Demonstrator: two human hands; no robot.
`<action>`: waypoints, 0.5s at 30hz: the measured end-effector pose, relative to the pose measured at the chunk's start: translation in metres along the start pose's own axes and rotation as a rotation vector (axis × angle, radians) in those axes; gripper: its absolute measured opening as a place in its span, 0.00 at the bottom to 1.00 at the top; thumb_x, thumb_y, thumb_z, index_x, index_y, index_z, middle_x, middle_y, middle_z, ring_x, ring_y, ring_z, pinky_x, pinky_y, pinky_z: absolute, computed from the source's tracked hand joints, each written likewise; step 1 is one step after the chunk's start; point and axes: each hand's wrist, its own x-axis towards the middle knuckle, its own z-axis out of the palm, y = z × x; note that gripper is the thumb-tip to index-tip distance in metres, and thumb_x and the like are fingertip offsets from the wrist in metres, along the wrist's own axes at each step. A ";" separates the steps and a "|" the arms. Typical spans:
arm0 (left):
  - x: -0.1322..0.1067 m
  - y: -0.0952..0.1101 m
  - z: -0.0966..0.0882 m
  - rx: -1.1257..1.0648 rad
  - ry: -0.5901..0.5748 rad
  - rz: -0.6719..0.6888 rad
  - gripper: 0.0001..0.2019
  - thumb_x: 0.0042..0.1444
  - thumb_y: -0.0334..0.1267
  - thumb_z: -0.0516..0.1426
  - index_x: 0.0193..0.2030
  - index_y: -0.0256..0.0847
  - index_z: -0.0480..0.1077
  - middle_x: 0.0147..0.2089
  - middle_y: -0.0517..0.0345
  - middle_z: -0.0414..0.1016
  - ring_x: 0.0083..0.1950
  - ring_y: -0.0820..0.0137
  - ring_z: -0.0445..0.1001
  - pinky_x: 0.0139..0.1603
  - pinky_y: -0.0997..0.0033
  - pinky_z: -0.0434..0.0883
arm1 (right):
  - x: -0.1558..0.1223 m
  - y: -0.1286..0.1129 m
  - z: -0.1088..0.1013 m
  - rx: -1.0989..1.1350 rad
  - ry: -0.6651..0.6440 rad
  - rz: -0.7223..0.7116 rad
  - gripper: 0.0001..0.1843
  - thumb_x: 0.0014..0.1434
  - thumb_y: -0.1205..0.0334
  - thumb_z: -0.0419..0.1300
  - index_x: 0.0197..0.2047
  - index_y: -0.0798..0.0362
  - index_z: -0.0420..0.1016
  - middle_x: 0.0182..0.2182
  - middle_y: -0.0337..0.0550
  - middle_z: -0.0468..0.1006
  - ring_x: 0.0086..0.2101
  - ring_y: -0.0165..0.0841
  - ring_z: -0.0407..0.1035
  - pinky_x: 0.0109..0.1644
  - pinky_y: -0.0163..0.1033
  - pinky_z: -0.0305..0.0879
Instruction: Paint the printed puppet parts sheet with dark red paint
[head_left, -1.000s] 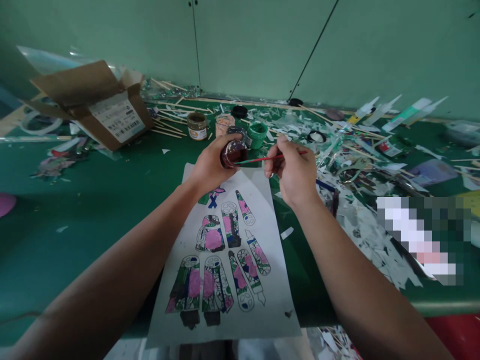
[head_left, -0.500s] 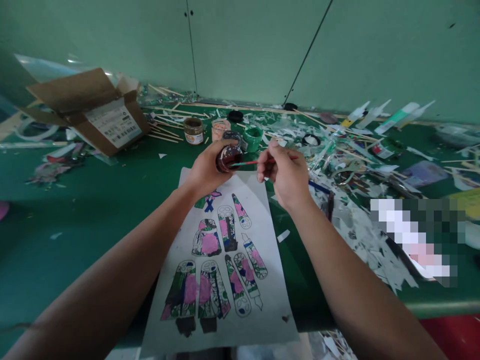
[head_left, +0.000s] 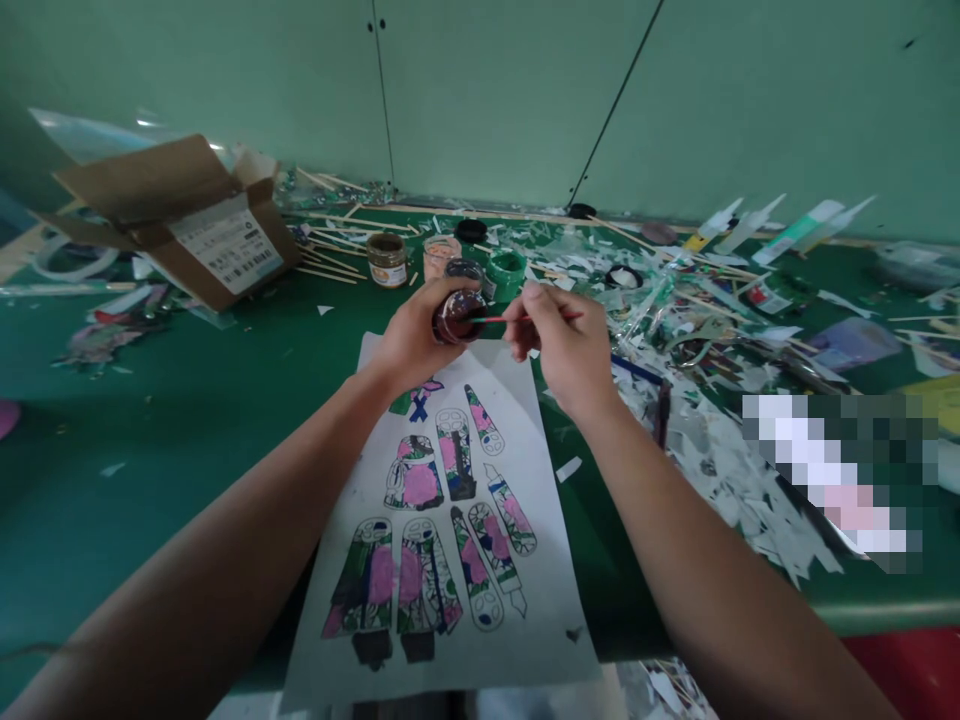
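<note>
My left hand [head_left: 420, 335] is wrapped round a small glass jar [head_left: 457, 318] of dark reddish-brown paint, tilted with its mouth toward me. Between the fingers of my right hand [head_left: 562, 340] is a thin red-handled paintbrush [head_left: 517, 319], its tip inside the jar's mouth. Below both hands lies a white sheet of paper [head_left: 540, 600] with several outlined shapes, partly painted pink, green, blue and black. Its lower edge hangs past the table's near edge. Just behind the held jar stand a green paint jar [head_left: 507, 272] and a peach-coloured jar [head_left: 441, 256].
An open cardboard box [head_left: 225, 240] stands at the left, by thin wooden sticks [head_left: 330, 260]. Another paint jar [head_left: 387, 262] is near them. Paper scraps [head_left: 735, 480], scissors [head_left: 697, 345] and glue bottles [head_left: 799, 232] clutter the right. A blurred-out object [head_left: 847, 480] lies at the right edge.
My right hand has moved slightly left, and the brush tip has gone deeper into the jar. My left hand and the jar stay nearly still.
</note>
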 end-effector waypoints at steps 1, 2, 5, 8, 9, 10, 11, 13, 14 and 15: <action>0.000 0.000 0.000 0.004 0.001 0.003 0.27 0.45 0.26 0.63 0.54 0.40 0.67 0.56 0.53 0.74 0.57 0.63 0.72 0.58 0.64 0.70 | 0.000 0.000 0.000 -0.005 0.012 -0.011 0.23 0.58 0.41 0.58 0.24 0.52 0.72 0.18 0.35 0.70 0.16 0.22 0.62 0.20 0.33 0.59; 0.000 0.000 0.000 0.009 0.005 0.007 0.27 0.45 0.26 0.63 0.54 0.40 0.67 0.56 0.53 0.74 0.58 0.63 0.72 0.59 0.64 0.69 | 0.000 0.000 0.001 -0.004 0.040 -0.016 0.24 0.59 0.41 0.57 0.24 0.51 0.71 0.17 0.35 0.69 0.16 0.22 0.61 0.20 0.33 0.59; 0.001 0.001 0.000 0.021 0.009 -0.002 0.27 0.45 0.26 0.63 0.54 0.40 0.67 0.56 0.53 0.74 0.58 0.62 0.72 0.59 0.64 0.69 | 0.000 0.000 0.000 -0.002 0.099 0.000 0.27 0.60 0.37 0.53 0.23 0.51 0.69 0.17 0.35 0.67 0.16 0.23 0.60 0.20 0.33 0.59; 0.001 0.001 0.000 0.026 -0.007 -0.030 0.27 0.44 0.26 0.62 0.54 0.41 0.67 0.57 0.54 0.73 0.58 0.62 0.72 0.60 0.63 0.69 | 0.000 -0.001 -0.001 -0.027 0.037 0.020 0.28 0.58 0.34 0.52 0.24 0.50 0.71 0.18 0.36 0.70 0.17 0.24 0.63 0.20 0.34 0.60; 0.001 0.001 0.000 0.027 -0.011 -0.032 0.28 0.44 0.25 0.62 0.54 0.42 0.66 0.57 0.55 0.73 0.58 0.62 0.72 0.60 0.63 0.69 | -0.001 -0.002 -0.002 -0.029 0.020 0.020 0.28 0.58 0.34 0.53 0.25 0.51 0.72 0.19 0.36 0.71 0.17 0.24 0.64 0.21 0.34 0.61; 0.001 0.000 0.000 0.030 -0.012 -0.031 0.28 0.44 0.25 0.62 0.54 0.42 0.66 0.57 0.55 0.73 0.57 0.62 0.72 0.60 0.63 0.69 | -0.001 -0.003 -0.003 -0.022 0.021 0.016 0.27 0.57 0.34 0.53 0.26 0.51 0.73 0.19 0.37 0.72 0.17 0.24 0.65 0.21 0.34 0.62; 0.001 0.000 0.000 0.033 -0.009 -0.029 0.29 0.43 0.25 0.62 0.54 0.42 0.66 0.57 0.55 0.73 0.57 0.62 0.72 0.60 0.63 0.69 | -0.001 -0.003 -0.004 -0.003 0.035 0.014 0.28 0.58 0.34 0.53 0.27 0.51 0.73 0.19 0.37 0.72 0.17 0.24 0.65 0.21 0.34 0.62; 0.001 0.000 0.000 0.032 -0.004 -0.028 0.29 0.42 0.25 0.62 0.54 0.42 0.66 0.56 0.55 0.73 0.57 0.61 0.72 0.60 0.63 0.69 | 0.000 -0.004 -0.005 0.058 0.081 0.023 0.29 0.59 0.34 0.51 0.27 0.52 0.74 0.19 0.38 0.74 0.16 0.25 0.65 0.20 0.35 0.63; 0.001 0.000 0.000 0.027 -0.003 -0.031 0.28 0.42 0.25 0.62 0.53 0.41 0.66 0.56 0.54 0.73 0.57 0.61 0.72 0.59 0.63 0.69 | 0.001 -0.004 -0.006 0.091 0.096 0.035 0.30 0.59 0.34 0.50 0.26 0.52 0.74 0.19 0.38 0.74 0.16 0.25 0.65 0.20 0.35 0.63; 0.001 0.001 0.000 0.018 -0.004 -0.036 0.28 0.42 0.25 0.62 0.53 0.41 0.66 0.56 0.54 0.73 0.57 0.61 0.72 0.59 0.63 0.70 | 0.002 -0.004 -0.007 0.120 0.106 0.048 0.31 0.59 0.33 0.50 0.25 0.52 0.73 0.19 0.38 0.74 0.15 0.25 0.65 0.20 0.35 0.63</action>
